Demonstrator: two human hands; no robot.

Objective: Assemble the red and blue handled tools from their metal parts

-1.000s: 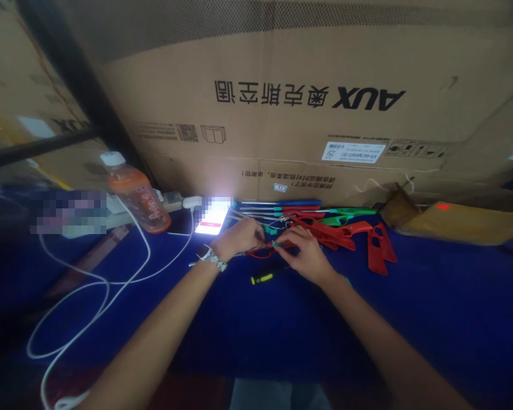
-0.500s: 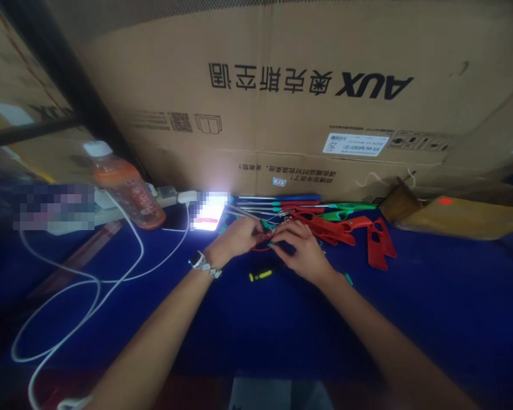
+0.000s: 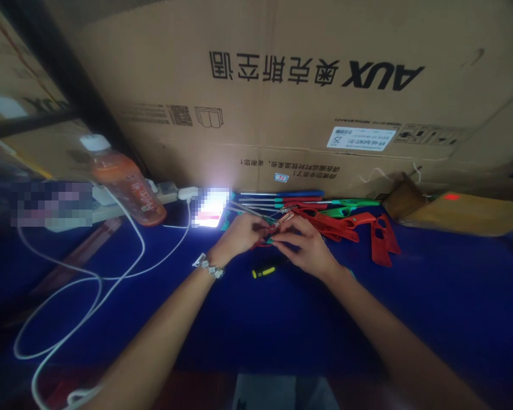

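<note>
My left hand [image 3: 242,234] is closed in a pinch at the near side of the pile, on a small red part [image 3: 275,229] mostly hidden by the fingers. My right hand [image 3: 304,246] meets it from the right, its fingers bent and pinching at the same part. A small teal piece [image 3: 269,241] shows at the right thumb tip. Just in front of the hands, a yellow-and-black piece [image 3: 263,273] lies on the blue tabletop [image 3: 256,324]. Behind them are several long metal-shafted lighters with coloured handles, among them a green handle [image 3: 344,212] and a blue handle [image 3: 310,193].
Red handle shells [image 3: 381,242] lie to the right, beside a yellow envelope [image 3: 465,213]. A lit phone [image 3: 212,208], white cable [image 3: 142,256], power strip [image 3: 166,192] and drink bottle [image 3: 128,185] are at the left. A large carton [image 3: 260,28] stands behind.
The view has shifted slightly. My hands stay together at the small part; my right fingers have lifted and spread a little, and a shiny reddish edge now shows above them.
</note>
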